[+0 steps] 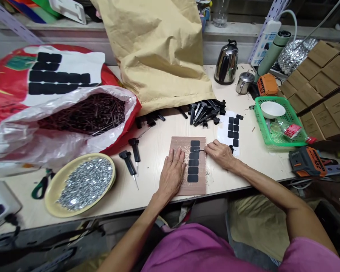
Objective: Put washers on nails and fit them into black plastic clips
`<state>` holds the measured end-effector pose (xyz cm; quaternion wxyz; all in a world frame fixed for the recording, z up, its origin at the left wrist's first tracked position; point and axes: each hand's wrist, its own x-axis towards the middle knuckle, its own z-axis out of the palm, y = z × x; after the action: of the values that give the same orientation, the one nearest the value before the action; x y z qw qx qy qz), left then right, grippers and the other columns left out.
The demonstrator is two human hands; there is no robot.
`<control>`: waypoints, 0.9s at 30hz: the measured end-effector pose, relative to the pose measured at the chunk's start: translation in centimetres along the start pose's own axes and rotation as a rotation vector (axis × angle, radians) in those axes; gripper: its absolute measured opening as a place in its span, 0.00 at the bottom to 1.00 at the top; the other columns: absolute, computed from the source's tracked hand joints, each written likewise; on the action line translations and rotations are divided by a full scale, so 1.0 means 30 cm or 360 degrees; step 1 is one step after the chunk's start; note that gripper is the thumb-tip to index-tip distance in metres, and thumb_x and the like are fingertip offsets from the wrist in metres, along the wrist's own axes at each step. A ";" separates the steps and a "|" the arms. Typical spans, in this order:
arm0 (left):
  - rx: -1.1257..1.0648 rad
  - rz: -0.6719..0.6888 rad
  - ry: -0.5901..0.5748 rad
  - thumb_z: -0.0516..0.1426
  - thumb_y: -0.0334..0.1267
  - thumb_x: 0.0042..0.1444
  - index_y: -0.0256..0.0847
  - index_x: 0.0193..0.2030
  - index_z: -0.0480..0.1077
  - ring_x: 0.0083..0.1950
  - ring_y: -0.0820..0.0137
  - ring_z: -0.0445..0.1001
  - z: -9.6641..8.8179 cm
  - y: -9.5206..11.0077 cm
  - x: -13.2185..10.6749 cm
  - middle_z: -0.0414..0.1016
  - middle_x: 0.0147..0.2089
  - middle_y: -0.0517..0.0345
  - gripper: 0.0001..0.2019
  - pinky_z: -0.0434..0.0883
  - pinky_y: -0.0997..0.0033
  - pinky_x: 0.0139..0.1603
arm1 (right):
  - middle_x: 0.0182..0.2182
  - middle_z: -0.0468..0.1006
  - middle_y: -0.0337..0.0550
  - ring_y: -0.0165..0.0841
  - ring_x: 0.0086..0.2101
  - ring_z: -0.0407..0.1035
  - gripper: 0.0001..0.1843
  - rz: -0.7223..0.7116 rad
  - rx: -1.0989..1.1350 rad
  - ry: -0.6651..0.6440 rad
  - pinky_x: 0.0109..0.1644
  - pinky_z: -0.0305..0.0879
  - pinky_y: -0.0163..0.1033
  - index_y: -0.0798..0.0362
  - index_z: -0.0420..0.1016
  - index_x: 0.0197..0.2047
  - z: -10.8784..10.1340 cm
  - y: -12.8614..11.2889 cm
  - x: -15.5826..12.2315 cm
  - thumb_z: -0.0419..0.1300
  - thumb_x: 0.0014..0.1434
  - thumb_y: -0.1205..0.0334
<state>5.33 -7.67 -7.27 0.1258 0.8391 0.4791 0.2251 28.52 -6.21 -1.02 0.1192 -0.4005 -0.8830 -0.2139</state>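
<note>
My left hand [171, 174] lies flat, fingers stretched, on the left side of a brown wood-grain board [198, 189]. A column of several black rounded-square pads [193, 163] runs down the board, with pale crumbs beside it. At the board's right edge, my right hand [220, 154] is closed on a thin metal-tipped tool [199, 150]. Its tip points left, over the pads near the top of the column; the handle is hidden in my fingers. Right of that hand lies a white sheet [222, 132] bearing more black pads [236, 135].
Black plastic parts [205, 112] are heaped behind the board. To the left are two black-handled tools [127, 163], a bowl [113, 172] of small metal pieces and a red sack [124, 138] of dark screws. A green basket [283, 142] and a power tool [307, 161] are on the right.
</note>
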 end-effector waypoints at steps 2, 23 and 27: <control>0.0009 -0.0005 0.0003 0.39 0.41 0.67 0.34 0.64 0.59 0.71 0.54 0.48 0.001 0.001 0.000 0.57 0.67 0.41 0.24 0.60 0.46 0.63 | 0.25 0.70 0.41 0.30 0.29 0.59 0.13 -0.0152 0.0021 0.0049 0.25 0.51 0.34 0.58 0.72 0.34 -0.004 -0.004 -0.007 0.48 0.65 0.75; -0.0012 -0.0010 -0.0051 0.39 0.40 0.67 0.33 0.65 0.58 0.72 0.55 0.45 -0.014 0.008 0.001 0.56 0.68 0.40 0.24 0.59 0.44 0.64 | 0.26 0.68 0.40 0.27 0.28 0.60 0.14 -0.0053 0.0252 -0.0053 0.24 0.53 0.31 0.57 0.72 0.33 0.011 -0.015 -0.009 0.47 0.67 0.69; -0.0017 -0.0016 -0.0045 0.39 0.40 0.67 0.34 0.65 0.58 0.72 0.56 0.44 -0.011 0.005 0.001 0.56 0.68 0.41 0.24 0.59 0.45 0.64 | 0.27 0.68 0.42 0.28 0.29 0.60 0.17 0.0086 0.0200 -0.0218 0.23 0.49 0.32 0.56 0.72 0.32 0.029 0.042 0.018 0.45 0.68 0.67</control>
<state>5.28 -7.71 -6.91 0.1383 0.8391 0.4801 0.2151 29.10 -4.71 -1.22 0.0892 -0.4295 -0.8896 -0.1268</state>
